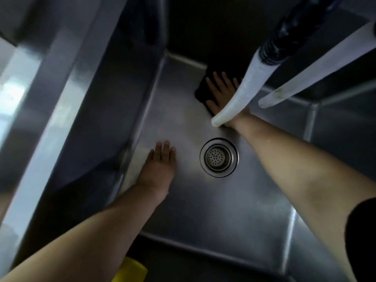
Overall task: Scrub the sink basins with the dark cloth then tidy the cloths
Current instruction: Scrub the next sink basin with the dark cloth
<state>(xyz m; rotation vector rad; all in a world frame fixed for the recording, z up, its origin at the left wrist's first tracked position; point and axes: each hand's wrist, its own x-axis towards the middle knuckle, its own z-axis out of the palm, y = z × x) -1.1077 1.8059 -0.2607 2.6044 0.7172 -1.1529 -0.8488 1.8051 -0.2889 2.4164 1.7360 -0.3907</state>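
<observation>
The person leans over the basin (203, 210) with both arms reaching down into it. The right hand (220, 94) lies flat on the dark cloth (203, 89), fingers straight and spread, palm pressing it against the steel floor rather than gripping it. That looks like a scrubbing hold: an open palm spreads pressure over more of the cloth and lets it slide. A white hose (240, 92) hanging from above crosses in front of the wrist, so the heel of the hand is partly hidden.

The left hand (160, 165) rests open on the basin floor near the left wall, fingers straight and together, holding nothing. I take it as a brace for the lean.

The cloth sits in the far part of the basin, near the back wall and well away from the drain (219, 157), which lies between the two hands. It looks folded into a rough oblong, and its long axis seems to run from the near-left toward the far-right, with the far end blending into the dark shadow at the back, so its full extent is hard to tell. The fingers point along roughly the same line, toward the back wall.

A second hose (317, 72) hangs farther right, and something yellow (132, 269) shows at the near edge.
</observation>
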